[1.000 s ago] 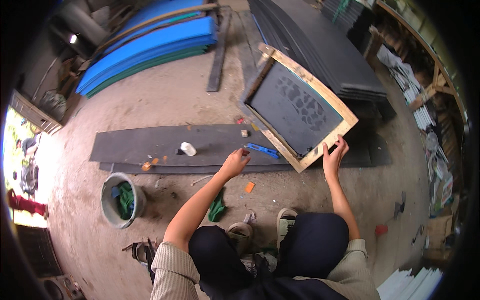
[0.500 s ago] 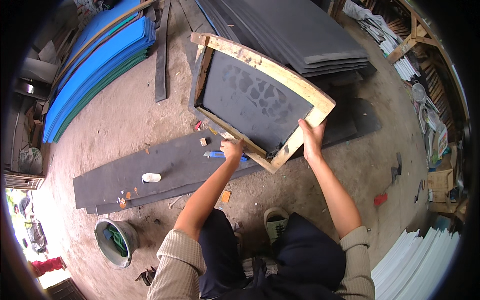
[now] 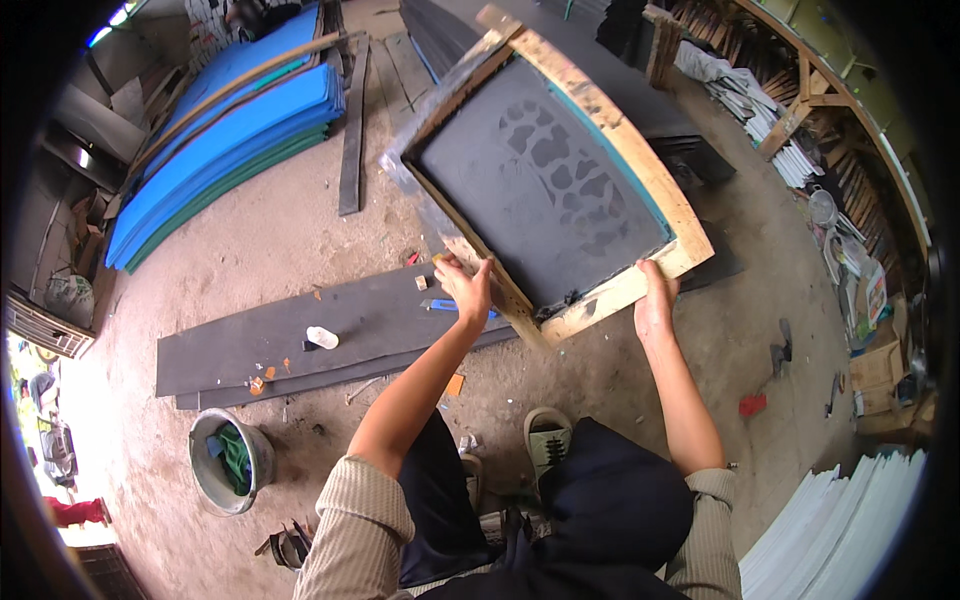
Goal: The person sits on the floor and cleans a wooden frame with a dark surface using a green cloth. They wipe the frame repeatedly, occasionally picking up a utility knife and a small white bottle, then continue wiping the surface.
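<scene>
I hold a screen-printing frame (image 3: 535, 200) up in front of me, tilted. Its pale wooden bars surround a dark mesh that carries a pattern of irregular spots, and dark smears mark the wood. My left hand (image 3: 467, 288) grips the frame's left bar near the lower corner, thumb on the wood, with some fingers stretched out. At the lower right corner my right hand (image 3: 655, 300) grips the near bar, its fingers partly hidden by the wood. Beneath the frame, a blue utility knife (image 3: 440, 304) and a small white bottle (image 3: 322, 338) lie on a long black foam sheet (image 3: 230, 345).
Blue and green foam sheets (image 3: 240, 130) are stacked at the far left, with more black sheets (image 3: 650, 110) behind the frame. A bucket (image 3: 262, 462) holding green cloth stands at the lower left. White slats (image 3: 840, 530) are piled at the lower right. A red object (image 3: 753, 403) lies on the floor.
The frame has swung upward and to the right, showing more of its mesh face. Both hands stay on it; my left hand's fingers have spread and the right hand has shifted slightly right.
</scene>
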A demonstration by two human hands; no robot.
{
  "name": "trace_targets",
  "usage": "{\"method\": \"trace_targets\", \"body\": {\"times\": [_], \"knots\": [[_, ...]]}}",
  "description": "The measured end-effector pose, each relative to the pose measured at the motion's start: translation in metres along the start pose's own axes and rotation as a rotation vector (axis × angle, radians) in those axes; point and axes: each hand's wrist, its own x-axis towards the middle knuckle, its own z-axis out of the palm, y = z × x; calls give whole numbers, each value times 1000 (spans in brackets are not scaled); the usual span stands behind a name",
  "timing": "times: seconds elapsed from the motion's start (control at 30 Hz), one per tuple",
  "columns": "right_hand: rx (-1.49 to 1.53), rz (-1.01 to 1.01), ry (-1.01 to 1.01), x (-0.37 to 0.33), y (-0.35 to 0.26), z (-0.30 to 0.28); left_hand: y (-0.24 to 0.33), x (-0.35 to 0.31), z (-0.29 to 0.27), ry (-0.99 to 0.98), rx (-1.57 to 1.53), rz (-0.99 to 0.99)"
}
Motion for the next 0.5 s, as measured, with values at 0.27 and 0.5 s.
{"method": "trace_targets", "body": {"times": [0.27, 0.5], "knots": [[130, 137, -173, -32, -73, -31, 116, -63, -33, 52, -517, 331], [-1511, -47, -324, -54, -116, -37, 99, -49, -44, 41, -533, 422]]}}
